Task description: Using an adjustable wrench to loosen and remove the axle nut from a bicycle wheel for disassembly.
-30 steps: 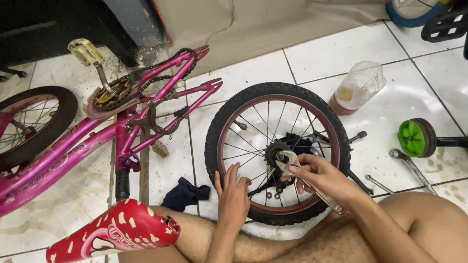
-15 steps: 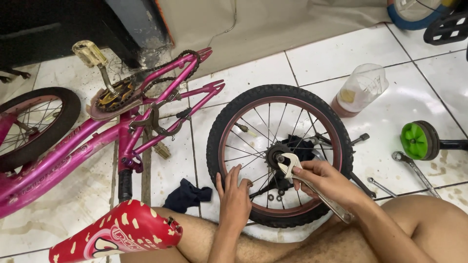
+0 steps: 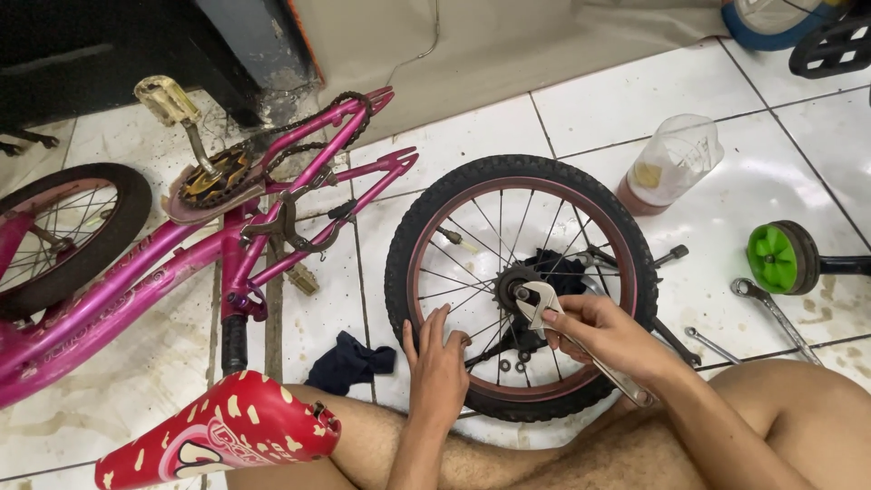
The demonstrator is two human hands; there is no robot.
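Wheel (image 3: pixel 522 195) flat on tiled floor (image 3: pixel 599 100), right of pink bike frame (image 3: pixel 136 281). Right hand (image 3: pixel 603 334) clamped on wrench (image 3: pixel 544 304), head on hub nut. Left hand (image 3: pixel 437 367) open, fingers spread on spokes and rim. Dark rag (image 3: pixel 349 363) nearby.

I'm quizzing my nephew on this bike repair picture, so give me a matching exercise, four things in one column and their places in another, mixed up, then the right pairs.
Things:
1. adjustable wrench
2. left hand
3. green training wheel
4. dark cloth

Places:
A. on the tiles beside the red saddle
B. far right on the floor
C. resting on the spokes and rim of the wheel
D. in the right hand, jaws at the hub

Pairs: 1-D, 2-C, 3-B, 4-A
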